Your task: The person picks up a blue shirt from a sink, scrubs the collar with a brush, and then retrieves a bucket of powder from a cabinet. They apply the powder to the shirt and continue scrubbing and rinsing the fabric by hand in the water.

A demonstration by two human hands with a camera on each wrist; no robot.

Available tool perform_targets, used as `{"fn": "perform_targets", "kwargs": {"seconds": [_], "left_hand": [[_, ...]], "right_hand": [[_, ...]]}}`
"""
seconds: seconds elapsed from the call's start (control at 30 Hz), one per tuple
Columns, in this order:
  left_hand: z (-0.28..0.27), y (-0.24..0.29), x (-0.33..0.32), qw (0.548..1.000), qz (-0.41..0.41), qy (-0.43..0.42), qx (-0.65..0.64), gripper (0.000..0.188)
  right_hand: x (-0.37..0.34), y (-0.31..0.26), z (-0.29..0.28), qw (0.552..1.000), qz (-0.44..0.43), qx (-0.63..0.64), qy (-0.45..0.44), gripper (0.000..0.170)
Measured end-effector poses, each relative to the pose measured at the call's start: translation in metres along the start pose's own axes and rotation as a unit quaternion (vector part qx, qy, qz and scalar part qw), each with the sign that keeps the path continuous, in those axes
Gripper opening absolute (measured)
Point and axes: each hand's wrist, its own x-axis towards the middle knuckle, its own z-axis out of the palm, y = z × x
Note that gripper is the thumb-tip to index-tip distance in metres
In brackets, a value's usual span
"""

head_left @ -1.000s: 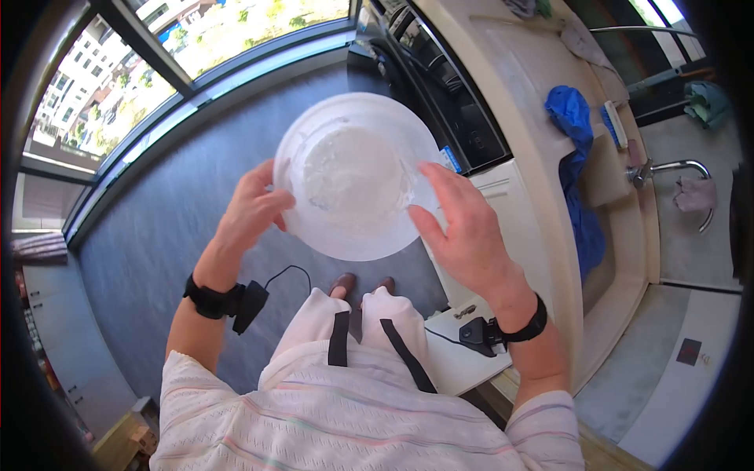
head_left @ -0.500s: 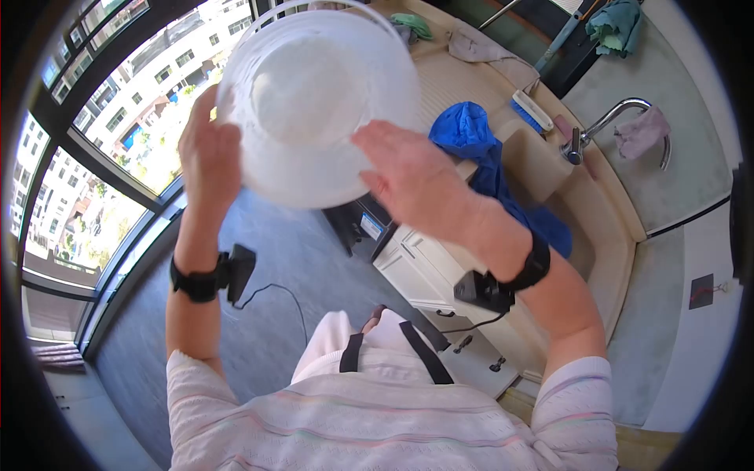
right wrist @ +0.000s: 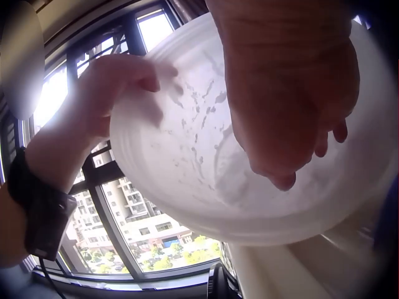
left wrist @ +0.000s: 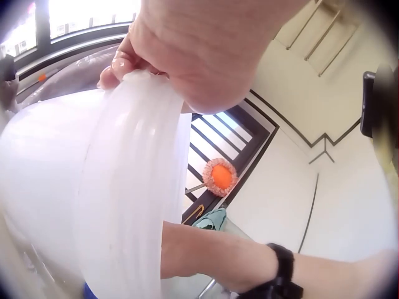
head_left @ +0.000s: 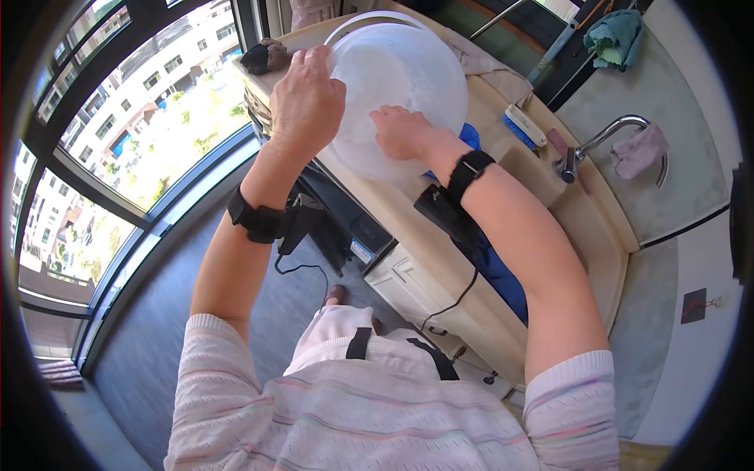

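A translucent white plastic bucket (head_left: 432,71) is held up over the counter, its mouth tilted toward the person. My left hand (head_left: 308,100) grips the rim on its left side; in the left wrist view its fingers bend over the bucket's rim (left wrist: 134,149). The right wrist view shows the left thumb inside the rim. My right hand (head_left: 402,132) is inside the bucket's mouth, fingers loosely bent near the inner wall, with nothing visible in it. Grey streaks mark the inside of the bucket (right wrist: 206,124). A thin white handle (head_left: 377,16) arcs above the bucket.
Below and right of the bucket, blue cloth (head_left: 503,279) lies by the sink (head_left: 609,228). A brush (head_left: 525,125) rests behind the sink, near the faucet (head_left: 569,163) with a pink cloth (head_left: 640,151). Windows (head_left: 149,102) stand left. A dark bundle (head_left: 263,56) sits on the counter's far-left end.
The bucket has moved from over the floor to over the counter, going up and then right. My right hand has shifted from the rim to inside the bucket; the left hand stays at the rim.
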Motion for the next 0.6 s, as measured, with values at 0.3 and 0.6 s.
{"fn": "perform_targets", "kwargs": {"seconds": [0.3,0.6], "left_hand": [[0.022,-0.039,0.045,1.000,0.000,-0.001,0.000,0.033],[0.059,-0.162,0.125,0.940,-0.186,-0.118,-0.259,0.024]], "right_hand": [[0.043,0.018,-0.028,0.986,-0.100,0.088,-0.101,0.036],[-0.023,0.076,-0.091,0.861,-0.003,0.488,0.145,0.025]]}}
